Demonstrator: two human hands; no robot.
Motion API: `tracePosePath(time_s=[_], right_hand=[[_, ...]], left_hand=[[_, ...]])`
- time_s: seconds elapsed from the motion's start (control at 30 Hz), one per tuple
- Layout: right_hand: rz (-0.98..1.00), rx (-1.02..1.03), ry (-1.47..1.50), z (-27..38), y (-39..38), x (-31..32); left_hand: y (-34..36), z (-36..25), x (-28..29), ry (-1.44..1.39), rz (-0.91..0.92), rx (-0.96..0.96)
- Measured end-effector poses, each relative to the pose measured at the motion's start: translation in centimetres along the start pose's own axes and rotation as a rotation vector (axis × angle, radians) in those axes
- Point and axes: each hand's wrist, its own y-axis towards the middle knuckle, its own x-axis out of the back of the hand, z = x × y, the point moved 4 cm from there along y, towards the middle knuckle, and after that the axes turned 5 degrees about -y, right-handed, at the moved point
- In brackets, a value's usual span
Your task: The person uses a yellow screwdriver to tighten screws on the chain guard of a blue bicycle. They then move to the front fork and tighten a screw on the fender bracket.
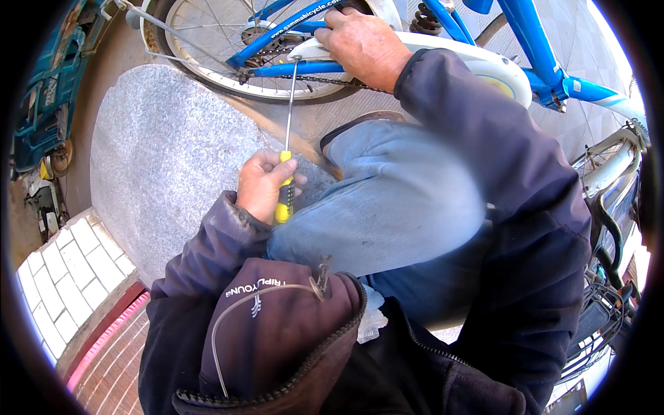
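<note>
My left hand (266, 185) is closed around the yellow-and-black handle of a screwdriver (284, 200). The long shaft reaches up to the rear end of a white chain guard (456, 45), where its tip meets a fastener. My right hand (360, 48) has its fingers curled over the guard, gripping it from above. The guard lies along a blue bicycle frame (282, 70), above the chain (321, 80). The rear wheel (181, 41) stands behind, partly hidden by the guard and my right hand. My bent leg (384, 200) is just right of the screwdriver.
A grey speckled stone slab (159, 159) lies at the left, with white tiles (62, 277) below it. Teal plastic crates or parts (45, 104) and other clutter line the far left. Another bicycle with a silver frame (603, 169) stands close at my right side.
</note>
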Motion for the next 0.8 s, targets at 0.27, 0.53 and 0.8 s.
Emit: tracePosePath(time_s=[0.27,0.53,0.8], right_hand=[[-0.006,-0.002,0.022,0.1,0.0,-0.1],[0.082,-0.022,0.009,0.2,0.1,0.1],[0.106,-0.024,0.027,0.1,0.1,-0.2]], left_hand=[[-0.1,0.7,0.1,-0.088,0.021,0.005],[-1.3,1.3,1.0,-0.185,0.151,0.098],[-2.6,1.0,1.6,-0.185,0.267,0.234]])
